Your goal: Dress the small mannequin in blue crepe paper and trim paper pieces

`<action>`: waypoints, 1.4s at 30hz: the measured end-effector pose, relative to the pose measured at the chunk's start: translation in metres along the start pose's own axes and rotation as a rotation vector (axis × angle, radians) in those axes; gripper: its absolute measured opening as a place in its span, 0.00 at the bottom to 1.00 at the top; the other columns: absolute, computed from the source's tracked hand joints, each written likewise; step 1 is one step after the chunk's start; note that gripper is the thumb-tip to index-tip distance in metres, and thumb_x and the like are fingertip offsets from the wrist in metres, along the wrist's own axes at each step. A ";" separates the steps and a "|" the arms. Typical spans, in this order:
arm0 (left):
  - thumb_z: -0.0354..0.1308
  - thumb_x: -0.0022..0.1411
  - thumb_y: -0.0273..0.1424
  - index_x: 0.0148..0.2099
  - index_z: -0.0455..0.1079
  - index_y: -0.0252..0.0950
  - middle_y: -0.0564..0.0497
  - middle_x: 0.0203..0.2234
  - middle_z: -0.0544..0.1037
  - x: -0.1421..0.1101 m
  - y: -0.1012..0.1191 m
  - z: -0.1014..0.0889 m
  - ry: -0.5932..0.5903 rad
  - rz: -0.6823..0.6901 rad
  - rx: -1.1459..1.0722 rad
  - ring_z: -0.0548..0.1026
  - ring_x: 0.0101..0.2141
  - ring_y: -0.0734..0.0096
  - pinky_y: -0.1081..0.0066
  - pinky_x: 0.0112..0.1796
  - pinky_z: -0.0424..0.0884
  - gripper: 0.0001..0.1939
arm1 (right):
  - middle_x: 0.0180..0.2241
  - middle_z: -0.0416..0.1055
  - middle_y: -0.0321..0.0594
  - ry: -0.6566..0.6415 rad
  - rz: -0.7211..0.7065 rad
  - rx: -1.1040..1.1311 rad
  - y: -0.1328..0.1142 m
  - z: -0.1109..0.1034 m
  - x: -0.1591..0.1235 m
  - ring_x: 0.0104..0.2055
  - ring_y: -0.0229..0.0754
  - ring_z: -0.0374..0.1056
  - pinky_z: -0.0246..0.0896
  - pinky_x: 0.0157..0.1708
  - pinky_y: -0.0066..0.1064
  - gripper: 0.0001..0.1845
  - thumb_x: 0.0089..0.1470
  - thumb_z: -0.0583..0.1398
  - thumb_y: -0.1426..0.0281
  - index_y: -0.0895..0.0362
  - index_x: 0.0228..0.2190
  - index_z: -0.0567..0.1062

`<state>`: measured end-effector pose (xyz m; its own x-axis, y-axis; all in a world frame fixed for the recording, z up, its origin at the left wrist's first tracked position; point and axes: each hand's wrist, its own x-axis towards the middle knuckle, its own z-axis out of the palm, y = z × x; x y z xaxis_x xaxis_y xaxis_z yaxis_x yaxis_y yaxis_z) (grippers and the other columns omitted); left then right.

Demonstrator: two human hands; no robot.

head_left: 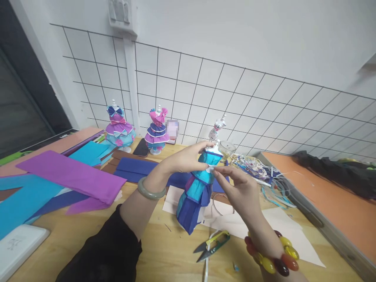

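My left hand [185, 158] grips the top of a small mannequin wearing a teal and dark blue paper dress [195, 194], holding it tilted above the wooden table [164, 250]. A jade bangle sits on that wrist. My right hand [239, 186] pinches a small white piece [210, 169] at the waist of the dress. An amber bead bracelet circles the right wrist.
Thread snips [212, 245] lie on the table below the dress, by white paper sheets [282, 231]. Purple [73, 174], teal and dark blue crepe paper lies to the left. Two finished dress mannequins [119, 129] [157, 131] stand at the wire-grid wall. Ribbon scraps [258, 168] lie right.
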<state>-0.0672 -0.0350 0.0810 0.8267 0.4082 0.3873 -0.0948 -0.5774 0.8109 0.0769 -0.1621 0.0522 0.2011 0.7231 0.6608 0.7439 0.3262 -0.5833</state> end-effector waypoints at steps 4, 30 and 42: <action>0.57 0.52 0.28 0.59 0.55 0.36 0.43 0.57 0.63 0.000 0.000 0.000 -0.014 -0.004 0.027 0.65 0.54 0.61 0.62 0.52 0.63 0.32 | 0.29 0.71 0.39 0.030 -0.173 -0.029 0.000 0.007 0.002 0.32 0.41 0.66 0.62 0.32 0.34 0.04 0.53 0.60 0.74 0.55 0.31 0.76; 0.56 0.54 0.30 0.60 0.58 0.39 0.46 0.57 0.64 -0.001 0.000 0.001 0.022 -0.009 0.057 0.64 0.55 0.61 0.62 0.52 0.63 0.30 | 0.25 0.69 0.36 0.040 0.026 0.039 0.005 0.012 0.003 0.27 0.38 0.61 0.58 0.29 0.32 0.05 0.50 0.62 0.69 0.55 0.24 0.73; 0.56 0.55 0.31 0.60 0.57 0.39 0.46 0.57 0.63 -0.001 0.003 0.001 0.016 0.002 0.071 0.62 0.56 0.61 0.61 0.55 0.60 0.29 | 0.25 0.70 0.37 0.038 0.125 0.093 0.005 0.013 0.004 0.27 0.39 0.61 0.58 0.29 0.33 0.07 0.49 0.63 0.66 0.55 0.24 0.74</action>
<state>-0.0674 -0.0383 0.0826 0.8173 0.4181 0.3965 -0.0563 -0.6269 0.7771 0.0732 -0.1497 0.0455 0.3133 0.7387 0.5968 0.6494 0.2919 -0.7022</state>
